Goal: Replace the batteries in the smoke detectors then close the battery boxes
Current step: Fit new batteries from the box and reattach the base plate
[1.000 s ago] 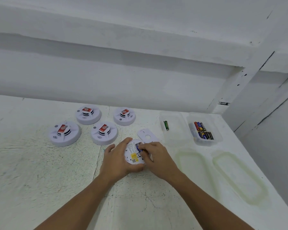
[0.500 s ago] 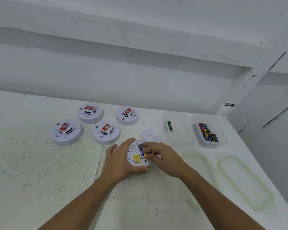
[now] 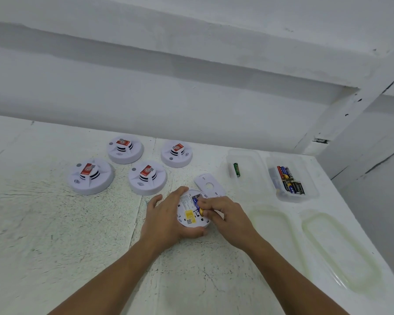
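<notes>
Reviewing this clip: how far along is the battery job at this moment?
Early. Done: the flipped detector has its cover off, lying beside it. In hand: the left hand holds it while the right hand pinches a battery at its compartment; going in or out, I cannot tell. Left: closing it, plus four detectors sitting face up, apparently untouched.

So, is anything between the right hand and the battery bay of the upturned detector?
Nothing visible. The cover lies off, behind the detector; the right hand pinches the blue-and-yellow battery at the open bay while the left hand holds the detector.
</notes>
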`<state>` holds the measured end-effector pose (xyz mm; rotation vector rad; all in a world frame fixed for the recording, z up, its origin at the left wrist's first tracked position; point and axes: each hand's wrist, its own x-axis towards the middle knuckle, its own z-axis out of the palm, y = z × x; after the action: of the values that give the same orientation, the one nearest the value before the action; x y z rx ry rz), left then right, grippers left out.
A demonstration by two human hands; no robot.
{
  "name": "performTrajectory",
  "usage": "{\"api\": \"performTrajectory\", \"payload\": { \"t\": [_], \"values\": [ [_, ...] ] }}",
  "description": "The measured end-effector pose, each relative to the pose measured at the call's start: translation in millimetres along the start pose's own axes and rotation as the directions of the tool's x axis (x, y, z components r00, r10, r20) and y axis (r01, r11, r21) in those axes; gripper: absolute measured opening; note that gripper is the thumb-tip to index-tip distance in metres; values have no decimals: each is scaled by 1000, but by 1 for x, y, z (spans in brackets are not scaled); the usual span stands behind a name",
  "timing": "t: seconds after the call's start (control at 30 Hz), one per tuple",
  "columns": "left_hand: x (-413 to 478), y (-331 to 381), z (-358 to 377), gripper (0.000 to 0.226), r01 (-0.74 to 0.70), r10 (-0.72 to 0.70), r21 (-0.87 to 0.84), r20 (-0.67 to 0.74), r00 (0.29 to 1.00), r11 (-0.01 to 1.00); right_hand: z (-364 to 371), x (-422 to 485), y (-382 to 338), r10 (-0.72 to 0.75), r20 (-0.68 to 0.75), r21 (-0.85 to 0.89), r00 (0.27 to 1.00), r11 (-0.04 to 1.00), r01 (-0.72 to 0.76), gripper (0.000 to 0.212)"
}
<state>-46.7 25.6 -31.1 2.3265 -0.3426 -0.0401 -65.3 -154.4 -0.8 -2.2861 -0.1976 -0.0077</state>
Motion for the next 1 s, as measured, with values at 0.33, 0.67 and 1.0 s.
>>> {"api": "performTrajectory", "payload": {
  "t": [0.33, 0.67, 1.0],
  "values": [
    [0, 1, 0, 107, -6, 6, -3, -3, 1000, 1000, 2, 0, 2, -48, 44, -83, 998, 995, 52, 26],
    [1, -2, 2, 107, -19, 19, 21, -9, 1000, 1000, 6, -4, 4, -36, 62, -88, 997, 995, 42, 37],
    [0, -2, -1, 102, -13, 13, -14, -1, 1000, 1000, 5, -3, -9, -81, 0, -137, 997, 987, 80, 32]
  ]
}}
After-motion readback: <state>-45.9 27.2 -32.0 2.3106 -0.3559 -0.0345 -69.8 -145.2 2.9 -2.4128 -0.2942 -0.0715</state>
